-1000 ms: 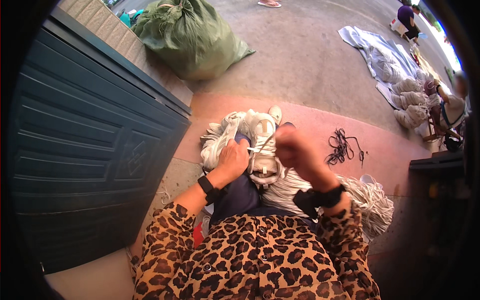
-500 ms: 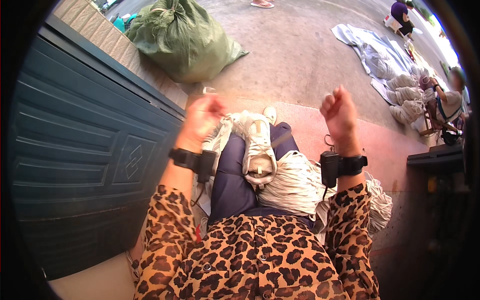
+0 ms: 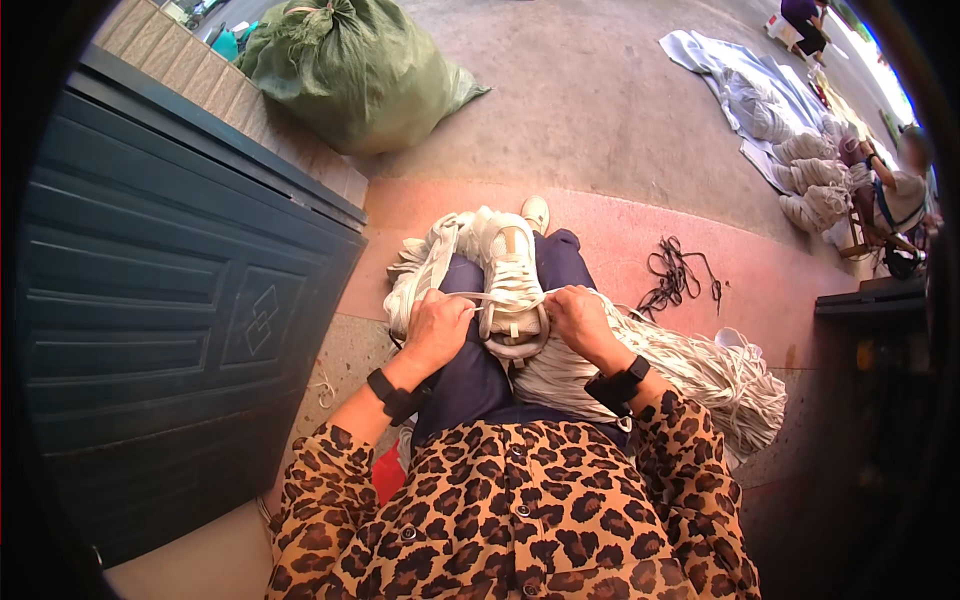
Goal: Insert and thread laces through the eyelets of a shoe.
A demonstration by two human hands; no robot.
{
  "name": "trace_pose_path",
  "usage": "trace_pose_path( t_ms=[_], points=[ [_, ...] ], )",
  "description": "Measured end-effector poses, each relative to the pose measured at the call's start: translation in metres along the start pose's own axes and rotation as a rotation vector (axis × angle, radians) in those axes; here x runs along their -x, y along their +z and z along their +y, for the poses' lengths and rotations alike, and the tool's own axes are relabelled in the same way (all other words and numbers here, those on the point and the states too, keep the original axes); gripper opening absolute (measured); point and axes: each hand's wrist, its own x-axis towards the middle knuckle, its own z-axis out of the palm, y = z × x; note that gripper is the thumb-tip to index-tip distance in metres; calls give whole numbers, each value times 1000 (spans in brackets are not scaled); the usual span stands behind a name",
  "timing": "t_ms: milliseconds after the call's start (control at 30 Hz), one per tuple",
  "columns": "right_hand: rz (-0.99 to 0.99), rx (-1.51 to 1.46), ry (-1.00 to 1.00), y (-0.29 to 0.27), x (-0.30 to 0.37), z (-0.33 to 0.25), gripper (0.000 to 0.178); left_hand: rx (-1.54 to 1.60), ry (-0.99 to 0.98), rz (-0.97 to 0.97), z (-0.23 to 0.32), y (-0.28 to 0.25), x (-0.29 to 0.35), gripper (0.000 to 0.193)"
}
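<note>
A white sneaker (image 3: 512,268) rests on my lap, its toe pointing away and its opening towards me. Beside its left edge, my left hand (image 3: 438,328) is closed on a white shoelace (image 3: 472,295) stretching across from the shoe. My right hand (image 3: 583,322), at the shoe's right edge, pinches the lace on that side; its fingertips are partly hidden. A large bundle of white laces (image 3: 690,375) lies over my right thigh and spreads to the right. More white shoes and laces (image 3: 425,275) are heaped by my left knee.
A dark panelled door (image 3: 150,320) stands close on the left. Beyond it sits a tied green sack (image 3: 350,80). Black cords (image 3: 675,275) lie on the floor at right. Farther right, a seated person (image 3: 895,190) is near several white bundles (image 3: 805,165) on a cloth.
Both hands have come down from raised fists to either side of the sneaker, drawing closer together. Lace ends now run from the shoe to my fingers.
</note>
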Motion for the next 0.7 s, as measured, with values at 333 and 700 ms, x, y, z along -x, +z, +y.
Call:
trace_pose_path(
  t_ms=[333, 700],
  points=[
    [114, 146, -37, 6, 2, -13, 7, -327, 126, 114, 17, 14, -2, 9],
    [116, 308, -82, 4, 7, -24, 17, -127, -3, 149, 19, 26, -7, 11]
  ],
)
